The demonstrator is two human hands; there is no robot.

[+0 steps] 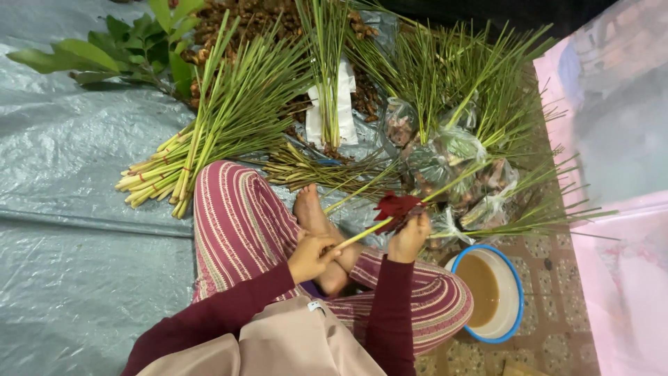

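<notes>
Your left hand (311,256) is clenched round the pale butt end of one lemongrass stalk (390,212), over your lap. Your right hand (408,235) pinches a dark red cloth (396,205) against the same stalk further up; the stalk runs up-right from your hands toward the clear bags (445,167). You're sitting cross-legged in striped trousers (236,223), bare foot (311,209) just beside the left hand. A tied lemongrass bundle (202,139) lies on the grey tarp (76,174) left of your knee, more loose stalks ahead. A blue-rimmed bowl (511,296) of brown water sits on the tiled floor, near your right knee.
</notes>
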